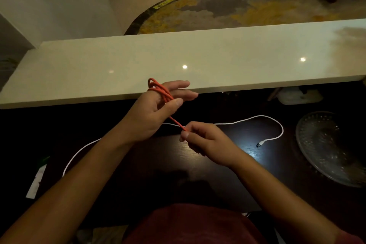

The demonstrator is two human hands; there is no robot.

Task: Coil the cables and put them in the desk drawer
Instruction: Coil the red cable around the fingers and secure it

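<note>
at the far left edge of the dark wooden surface (198, 156) lies a white paper strip (36, 181), with a small green thing just above it, too dim to identify. a white cable (79, 152) runs flat on the surface from there, passes behind both hands and curves round to its plug end at the right. the left hand (152, 113) is raised above the surface, fingers spread and pointing right, with an orange cable (160, 91) looped several times around the fingers; the thumb presses the loops against the index finger, so this hand grips the coil. one free strand of the orange cable slants down and right to the right hand (202, 138), which pinches its end between thumb and fingertips, closed on it just above the white cable. further right a clear glass dish (324, 148) rests on the surface. behind the hands runs a pale stone ledge (198, 57).
</note>
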